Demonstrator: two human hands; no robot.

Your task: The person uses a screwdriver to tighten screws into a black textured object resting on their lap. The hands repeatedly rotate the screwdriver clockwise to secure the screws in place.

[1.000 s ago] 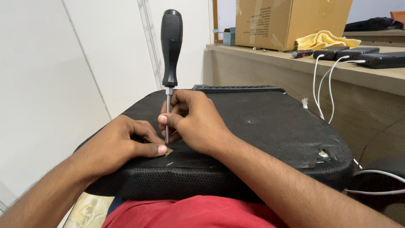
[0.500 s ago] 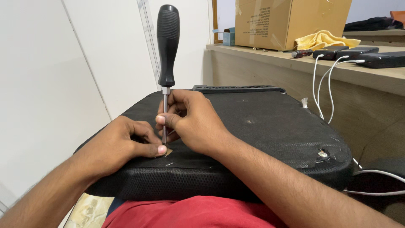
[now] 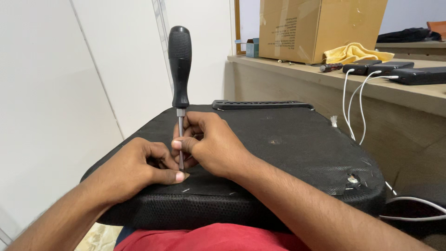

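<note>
Pinching the upright screwdriver (image 3: 180,69) shaft, the right hand (image 3: 211,146) faces the left hand (image 3: 134,167), fist-curled at nine o'clock, pressing the black cushion (image 3: 288,148).

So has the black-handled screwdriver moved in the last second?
Yes. The black-handled screwdriver has tipped slightly left, its handle top drifting away from the brown cardboard box; its tip stays between both hands on the black cushion.

— What's your work resting on?
— A black padded cushion (image 3: 288,153), fabric torn near its right edge.
— And the bench (image 3: 334,81) behind you?
— It carries a cardboard box (image 3: 320,28), a yellow cloth (image 3: 350,52) and dark chargers (image 3: 390,66) with white cables
</note>
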